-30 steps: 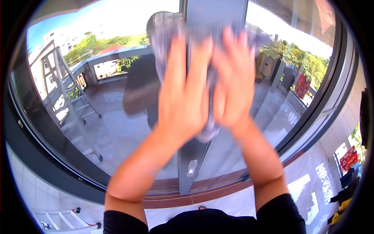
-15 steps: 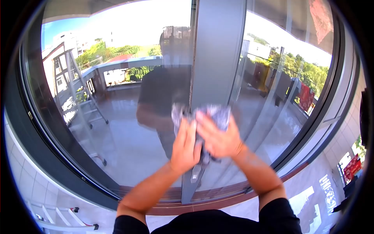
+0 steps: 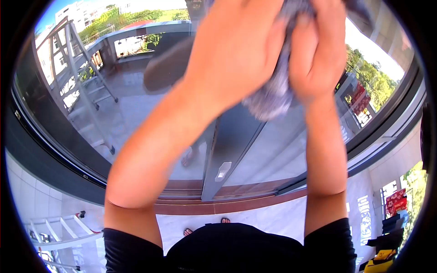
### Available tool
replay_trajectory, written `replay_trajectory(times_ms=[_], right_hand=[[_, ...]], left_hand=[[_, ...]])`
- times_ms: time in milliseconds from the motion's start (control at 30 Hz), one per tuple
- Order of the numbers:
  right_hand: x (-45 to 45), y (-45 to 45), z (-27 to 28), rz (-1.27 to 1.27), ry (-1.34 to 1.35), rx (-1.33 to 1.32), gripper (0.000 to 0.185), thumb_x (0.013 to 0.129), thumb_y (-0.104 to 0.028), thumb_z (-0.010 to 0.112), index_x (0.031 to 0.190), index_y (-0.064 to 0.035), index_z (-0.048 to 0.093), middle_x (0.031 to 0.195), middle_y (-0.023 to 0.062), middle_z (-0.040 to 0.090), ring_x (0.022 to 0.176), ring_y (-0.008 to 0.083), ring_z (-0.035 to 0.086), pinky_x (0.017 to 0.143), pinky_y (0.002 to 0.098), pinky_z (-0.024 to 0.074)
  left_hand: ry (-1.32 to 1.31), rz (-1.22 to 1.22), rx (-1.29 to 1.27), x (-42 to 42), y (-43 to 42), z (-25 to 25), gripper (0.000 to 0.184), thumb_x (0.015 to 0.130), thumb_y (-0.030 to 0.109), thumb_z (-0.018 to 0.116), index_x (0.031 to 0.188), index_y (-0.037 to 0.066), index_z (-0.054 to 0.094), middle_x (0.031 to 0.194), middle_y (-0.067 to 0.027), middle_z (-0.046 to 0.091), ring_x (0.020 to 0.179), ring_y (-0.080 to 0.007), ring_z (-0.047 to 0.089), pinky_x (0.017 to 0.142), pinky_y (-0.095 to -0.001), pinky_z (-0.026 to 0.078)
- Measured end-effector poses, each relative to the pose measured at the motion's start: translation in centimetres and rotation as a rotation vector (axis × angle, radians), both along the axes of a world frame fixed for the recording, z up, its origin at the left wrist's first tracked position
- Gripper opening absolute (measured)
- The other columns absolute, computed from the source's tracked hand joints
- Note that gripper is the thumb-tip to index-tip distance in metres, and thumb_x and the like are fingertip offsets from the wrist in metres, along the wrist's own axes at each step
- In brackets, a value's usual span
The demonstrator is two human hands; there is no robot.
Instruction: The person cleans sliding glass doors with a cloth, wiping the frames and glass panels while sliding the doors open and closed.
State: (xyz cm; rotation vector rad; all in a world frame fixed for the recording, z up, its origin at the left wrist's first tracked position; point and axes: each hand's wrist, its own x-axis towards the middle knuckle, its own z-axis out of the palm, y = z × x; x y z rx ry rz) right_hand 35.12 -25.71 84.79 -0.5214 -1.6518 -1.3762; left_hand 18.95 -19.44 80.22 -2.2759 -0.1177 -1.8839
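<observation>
A crumpled grey-purple cloth (image 3: 273,98) is bunched between my two hands, its lower end hanging below them. My left hand (image 3: 236,50) is closed on its left side; the fingertips run out of view at the top. On the other side my right hand (image 3: 320,57) grips the cloth, thumb bent inward. Both hands are raised close to the camera, in front of a glass sliding door with a dark grey frame upright (image 3: 234,141). Whether the cloth touches the glass I cannot tell. A silver latch (image 3: 223,171) sits low on the upright.
A reddish-brown sill (image 3: 227,204) runs along the door's foot. At the lower left stands a metal ladder (image 3: 68,230). The glass reflects a ladder, a balcony wall and trees. Hanging laundry, including a red patterned cloth (image 3: 396,202), is at the right.
Both hands have moved up and nearer the camera with the cloth, from mid-height on the door upright. The view has tilted downward, so my feet now show.
</observation>
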Motion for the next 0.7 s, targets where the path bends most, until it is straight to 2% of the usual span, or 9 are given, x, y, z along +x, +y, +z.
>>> replay_trajectory(times_ms=[67, 133, 200, 267, 400, 467, 500, 600, 700], right_hand=[[-0.7, -0.9, -5.8, -0.015, 0.078, -0.133, 0.041, 0.091, -0.011, 0.052, 0.127, 0.0025, 0.067, 0.143, 0.0330, 0.056, 0.137, 0.0457, 0.053, 0.120, 0.0581, 0.0339], [-1.0, -1.8, -12.0, -0.001, 0.143, -0.278, 0.041, 0.089, -0.014, 0.053, 0.123, 0.0030, 0.069, 0.143, 0.0366, 0.054, 0.136, 0.0477, 0.054, 0.119, 0.0632, 0.0335], [-1.2, -2.9, -19.0, 0.007, 0.213, -0.451, 0.041, 0.086, -0.010, 0.057, 0.124, 0.0023, 0.069, 0.143, 0.0382, 0.052, 0.138, 0.0463, 0.052, 0.122, 0.0604, 0.0315], [-1.2, -4.0, -25.9, -0.055, 0.241, -0.535, 0.043, 0.083, -0.012, 0.063, 0.124, -0.0061, 0.071, 0.145, 0.0291, 0.056, 0.132, 0.0421, 0.058, 0.115, 0.0543, 0.0428], [-0.3, -5.7, -36.4, -0.119, 0.138, -0.733, 0.044, 0.086, -0.016, 0.065, 0.130, -0.0110, 0.070, 0.146, 0.0158, 0.060, 0.125, 0.0366, 0.062, 0.104, 0.0527, 0.0486], [-0.6, -6.6, -39.2, -0.133, 0.110, -0.833, 0.046, 0.088, -0.017, 0.064, 0.134, -0.0111, 0.068, 0.146, 0.0140, 0.060, 0.126, 0.0364, 0.061, 0.105, 0.0541, 0.0481], [-0.8, -7.0, -39.7, -0.137, 0.105, -0.835, 0.046, 0.091, -0.016, 0.062, 0.136, -0.0099, 0.066, 0.149, 0.0135, 0.057, 0.129, 0.0364, 0.059, 0.107, 0.0544, 0.0467], [-2.0, -7.6, -40.6, -0.186, 0.163, -0.846, 0.046, 0.092, -0.014, 0.060, 0.137, -0.0087, 0.065, 0.152, 0.0135, 0.054, 0.133, 0.0364, 0.055, 0.110, 0.0552, 0.0439], [-2.4, -8.0, -41.0, -0.236, 0.172, -0.881, 0.045, 0.092, -0.012, 0.058, 0.137, -0.0079, 0.066, 0.152, 0.0137, 0.054, 0.133, 0.0371, 0.054, 0.110, 0.0559, 0.0422]], left_hand=[[-0.089, -0.107, 0.039, 0.4, -0.4, -4.8, 0.070, 0.086, 0.004, 0.065, 0.153, 0.006, 0.045, 0.158, -0.0351, 0.034, 0.140, -0.0546, 0.042, 0.114, -0.0482, 0.042], [-0.024, -0.108, -0.100, -0.2, -1.4, -11.0, 0.067, 0.082, 0.003, 0.067, 0.147, 0.003, 0.052, 0.152, -0.0410, 0.037, 0.136, -0.0597, 0.044, 0.113, -0.0555, 0.041], [0.028, -0.097, -0.242, -0.3, -1.7, -19.1, 0.059, 0.082, 0.007, 0.070, 0.139, 0.001, 0.057, 0.149, -0.0427, 0.038, 0.131, -0.0615, 0.046, 0.111, -0.0591, 0.042], [0.063, -0.025, -0.241, -0.7, -2.4, -25.8, 0.055, 0.080, 0.006, 0.071, 0.133, -0.003, 0.057, 0.132, -0.0400, 0.050, 0.114, -0.0577, 0.056, 0.098, -0.0583, 0.050], [0.127, -0.002, -0.338, -1.7, -4.2, -36.7, 0.043, 0.081, 0.003, 0.069, 0.121, -0.006, 0.057, 0.113, -0.0332, 0.055, 0.096, -0.0488, 0.059, 0.080, -0.0528, 0.052], [0.231, -0.035, -0.409, -2.4, -4.5, -41.6, 0.048, 0.085, 0.001, 0.066, 0.128, -0.012, 0.051, 0.127, -0.0417, 0.048, 0.102, -0.0529, 0.058, 0.088, -0.0545, 0.052], [0.282, -0.050, -0.451, -2.6, -4.3, -42.5, 0.051, 0.086, 0.000, 0.064, 0.132, -0.015, 0.048, 0.134, -0.0459, 0.044, 0.105, -0.0550, 0.058, 0.092, -0.0554, 0.051], [0.157, -0.022, -0.402, -2.5, -5.5, -40.4, 0.036, 0.082, -0.002, 0.066, 0.117, -0.007, 0.056, 0.102, -0.0264, 0.052, 0.087, -0.0432, 0.056, 0.072, -0.0513, 0.048], [0.185, -0.102, -0.502, -2.7, -5.5, -40.3, 0.038, 0.082, -0.003, 0.066, 0.118, -0.007, 0.056, 0.102, -0.0256, 0.051, 0.088, -0.0437, 0.054, 0.074, -0.0513, 0.046]])
